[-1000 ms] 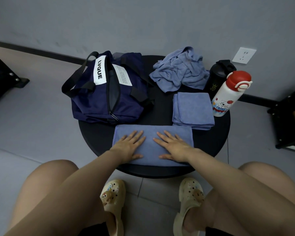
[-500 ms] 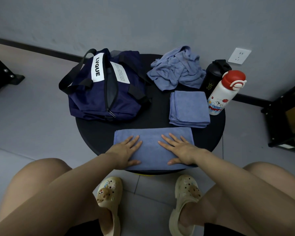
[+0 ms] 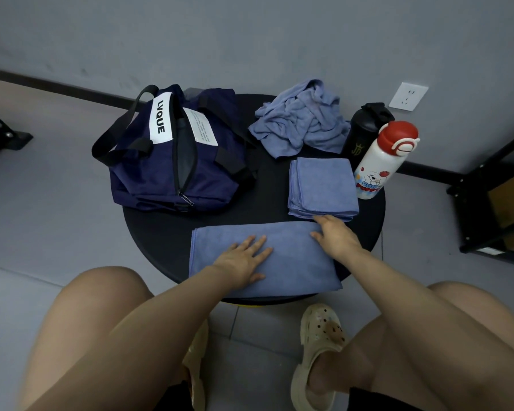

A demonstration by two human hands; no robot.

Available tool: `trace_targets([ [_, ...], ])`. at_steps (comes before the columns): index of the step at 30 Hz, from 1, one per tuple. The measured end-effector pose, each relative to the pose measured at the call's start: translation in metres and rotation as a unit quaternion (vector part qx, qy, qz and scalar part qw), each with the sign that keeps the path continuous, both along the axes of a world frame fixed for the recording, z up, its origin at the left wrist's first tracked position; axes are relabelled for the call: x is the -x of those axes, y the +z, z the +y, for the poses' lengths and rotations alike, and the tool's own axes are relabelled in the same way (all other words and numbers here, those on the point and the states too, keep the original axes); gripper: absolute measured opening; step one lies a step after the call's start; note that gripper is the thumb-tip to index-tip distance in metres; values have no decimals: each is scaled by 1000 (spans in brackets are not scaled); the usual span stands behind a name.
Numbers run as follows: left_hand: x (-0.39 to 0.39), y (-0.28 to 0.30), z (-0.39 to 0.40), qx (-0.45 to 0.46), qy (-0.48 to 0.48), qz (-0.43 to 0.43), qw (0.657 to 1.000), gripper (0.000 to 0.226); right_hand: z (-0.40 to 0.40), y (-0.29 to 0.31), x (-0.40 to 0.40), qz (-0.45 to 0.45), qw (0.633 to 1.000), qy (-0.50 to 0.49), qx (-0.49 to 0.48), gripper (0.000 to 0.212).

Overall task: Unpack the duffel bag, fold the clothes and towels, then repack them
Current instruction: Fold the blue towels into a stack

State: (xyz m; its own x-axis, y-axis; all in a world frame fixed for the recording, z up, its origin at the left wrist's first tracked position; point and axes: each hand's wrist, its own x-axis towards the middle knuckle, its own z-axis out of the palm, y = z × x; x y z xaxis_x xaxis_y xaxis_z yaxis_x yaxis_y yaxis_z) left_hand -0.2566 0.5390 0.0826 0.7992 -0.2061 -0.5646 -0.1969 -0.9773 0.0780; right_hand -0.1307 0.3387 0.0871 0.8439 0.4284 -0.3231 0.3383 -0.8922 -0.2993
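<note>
A blue towel (image 3: pixel 291 262) lies folded in a long strip at the near edge of the round black table (image 3: pixel 267 188). My left hand (image 3: pixel 244 259) rests flat on its left half with the fingers spread. My right hand (image 3: pixel 334 237) is at the towel's far right corner, fingers curled over the edge and thumb on top. A folded blue towel stack (image 3: pixel 322 186) lies just beyond that hand. A crumpled blue cloth (image 3: pixel 301 123) sits at the back. The navy duffel bag (image 3: pixel 172 155) stands at the left, its zip open.
A white bottle with a red cap (image 3: pixel 382 164) and a black bottle (image 3: pixel 364 129) stand at the table's right edge. A black shelf frame (image 3: pixel 487 200) is on the floor to the right. My knees and sandals are below the table.
My right hand slid from the towel's middle to its far right corner and curled there. My left hand stayed flat on the left half. The camera shifted a little.
</note>
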Motion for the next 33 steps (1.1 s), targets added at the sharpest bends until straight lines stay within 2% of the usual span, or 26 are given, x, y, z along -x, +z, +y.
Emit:
trace_targets([
  [6, -9, 0, -2, 18, 24, 32, 999, 72, -2, -1, -10, 37, 994, -85, -60, 24],
  [12, -14, 1, -6, 32, 52, 27, 998, 73, 0, 14, -7, 62, 981, -141, -115, 27],
  [15, -19, 5, -14, 94, 105, -34, 989, 65, 8, 26, -6, 57, 980, -147, -123, 26],
  [17, -22, 11, -23, 206, 176, -92, 958, 54, 18, 35, -2, 53, 979, -148, -132, 27],
  [19, -24, 21, -33, 345, 274, -100, 892, 44, 29, 45, 4, 70, 969, -163, -173, 26],
  [21, -25, 29, -43, 441, 347, -90, 823, 41, 40, 52, 11, 123, 944, -198, -231, 23],
  [26, -26, 35, -50, 483, 439, -90, 752, 32, 57, 62, 23, 265, 894, -219, -287, 35],
  [30, -26, 31, -42, 453, 493, -55, 741, 25, 61, 61, 29, 333, 879, -181, -288, 33],
  [31, -26, 29, -39, 445, 508, -49, 735, 26, 61, 59, 30, 334, 884, -164, -282, 32],
  [33, -26, 26, -33, 429, 531, -57, 728, 27, 57, 56, 30, 281, 921, -122, -240, 29],
])
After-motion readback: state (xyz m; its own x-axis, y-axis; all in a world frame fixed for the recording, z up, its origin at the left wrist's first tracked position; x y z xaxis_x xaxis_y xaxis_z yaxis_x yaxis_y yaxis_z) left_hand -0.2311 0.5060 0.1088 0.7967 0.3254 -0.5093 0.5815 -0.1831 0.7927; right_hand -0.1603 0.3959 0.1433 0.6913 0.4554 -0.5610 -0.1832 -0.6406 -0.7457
